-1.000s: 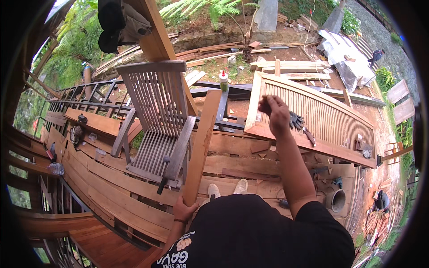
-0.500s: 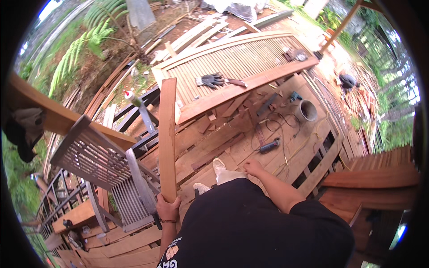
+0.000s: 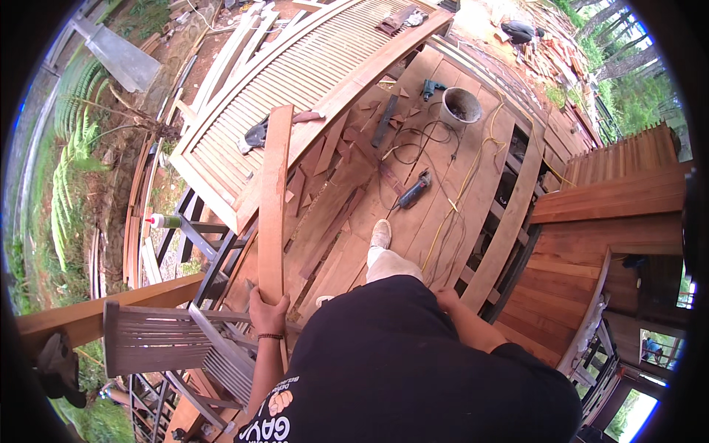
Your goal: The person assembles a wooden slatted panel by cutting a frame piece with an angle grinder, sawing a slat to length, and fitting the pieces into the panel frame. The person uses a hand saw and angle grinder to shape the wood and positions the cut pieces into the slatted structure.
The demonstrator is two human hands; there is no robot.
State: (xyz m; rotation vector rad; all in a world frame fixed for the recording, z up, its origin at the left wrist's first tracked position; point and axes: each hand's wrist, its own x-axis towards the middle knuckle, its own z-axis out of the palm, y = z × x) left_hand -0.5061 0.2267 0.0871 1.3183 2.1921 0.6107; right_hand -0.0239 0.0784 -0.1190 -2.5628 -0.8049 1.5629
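Observation:
My left hand is closed around the lower end of a long reddish-brown wooden plank. The plank stretches away from me, its far end in front of the big slatted wooden panel. A dark work glove on that panel is partly behind the plank, close to a brown strip-like piece. My right hand hangs low by my right side, beside the black shirt; its fingers are too hidden to read. Nothing can be seen in it.
A grey slatted chair stands left of my arm. On the plank deck lie a corded power tool, a teal drill, wood offcuts and cables, with a bucket standing there. A glue bottle rests at left. Gaps open between deck boards.
My view has turned right, and the scene has shifted left. One foot has stepped forward. The plank stays in my left hand; my right hand has come closer to my body.

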